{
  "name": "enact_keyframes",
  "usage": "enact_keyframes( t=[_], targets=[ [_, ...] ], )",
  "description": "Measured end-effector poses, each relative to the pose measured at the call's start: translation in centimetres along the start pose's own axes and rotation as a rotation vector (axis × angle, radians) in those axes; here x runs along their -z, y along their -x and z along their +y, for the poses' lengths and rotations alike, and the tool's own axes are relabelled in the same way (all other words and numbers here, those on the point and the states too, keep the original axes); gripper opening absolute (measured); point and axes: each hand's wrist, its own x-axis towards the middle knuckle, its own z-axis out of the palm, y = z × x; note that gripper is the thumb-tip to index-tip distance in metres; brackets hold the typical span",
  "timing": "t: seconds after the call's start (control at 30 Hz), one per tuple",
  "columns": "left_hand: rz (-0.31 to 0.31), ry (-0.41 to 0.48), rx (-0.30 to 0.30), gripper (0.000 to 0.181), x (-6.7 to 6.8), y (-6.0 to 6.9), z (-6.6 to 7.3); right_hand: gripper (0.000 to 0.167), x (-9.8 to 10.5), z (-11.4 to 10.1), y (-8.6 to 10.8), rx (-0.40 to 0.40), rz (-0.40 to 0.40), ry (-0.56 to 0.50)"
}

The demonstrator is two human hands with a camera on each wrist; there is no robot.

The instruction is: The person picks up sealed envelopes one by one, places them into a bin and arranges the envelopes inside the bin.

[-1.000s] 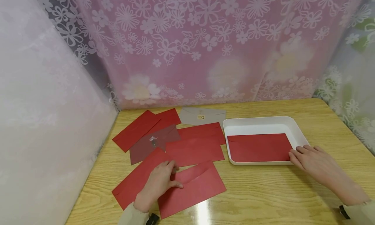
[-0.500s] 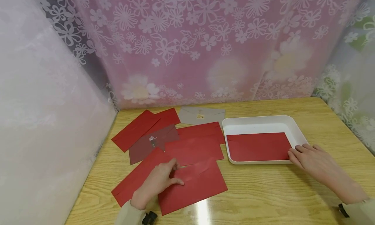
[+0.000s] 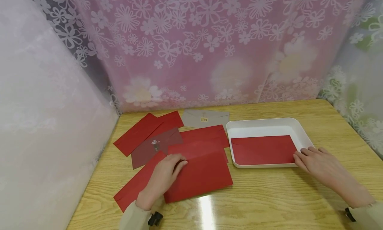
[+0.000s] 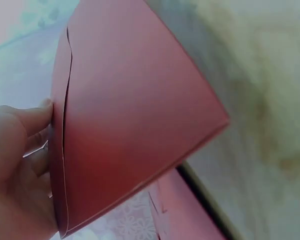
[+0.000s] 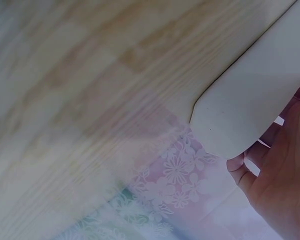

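1. Your left hand (image 3: 163,175) pinches a rectangular red paper envelope (image 3: 203,178) near its upper-left corner, tilted, left of a rounded white tray (image 3: 266,123).
2. Your right hand (image 3: 321,167), fingers curled, grips the tray's right front rim.
3. Risk: pinched at one end, the envelope could swing or slip; lifted low, it may drag the flat red envelope (image 3: 195,148) behind it.
4. Your left fingertips are partly hidden; contact between the pinched envelope's near edge and the wooden desk (image 3: 269,196): cannot tell.
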Motion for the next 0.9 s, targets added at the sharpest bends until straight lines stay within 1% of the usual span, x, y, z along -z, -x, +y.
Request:
enact_keyframes(
  t=[0.1, 0.2, 0.3, 0.4, 0.5, 0.6, 0.7, 0.83, 0.9],
  targets=[
    [0.026, -0.006, -0.02, 0.007, 0.2, -0.6, 0.3, 0.069, -0.1, 0.1, 0.1, 0.003, -0.003, 0.003],
    [0.047, -0.018, -0.053, 0.006, 0.3, -1.3, 0.7, 0.07, -0.2, 0.1, 0.3, 0.01, -0.015, 0.007],
    [0.068, -0.026, -0.076, 0.006, 0.4, -2.1, 1.1, 0.072, -0.2, 0.2, 0.3, 0.018, -0.02, 0.013],
    [0.086, -0.029, -0.098, 0.007, 0.5, -3.0, 1.6, 0.07, -0.2, 0.2, 0.3, 0.018, -0.012, 0.014],
    [0.099, -0.044, -0.137, 0.008, 0.6, -4.0, 2.2, 0.07, -0.1, 0.1, 0.1, 0.018, -0.003, 0.012],
    [0.101, -0.063, -0.176, 0.009, 0.4, -5.1, 2.9, 0.068, 0.0, -0.1, -0.1, 0.018, 0.008, 0.011],
    [0.092, -0.072, -0.198, 0.011, 0.1, -6.4, 3.9, 0.066, 0.0, -0.1, -0.1, 0.018, 0.019, 0.014],
    [0.065, -0.092, -0.218, 0.016, -0.7, -8.4, 5.3, 0.065, -0.1, -0.1, -0.1, 0.01, 0.028, 0.014],
    [0.058, -0.113, -0.228, 0.019, -1.2, -9.4, 5.9, 0.067, -0.1, -0.1, 0.0, 0.009, 0.016, 0.018]
  ],
)
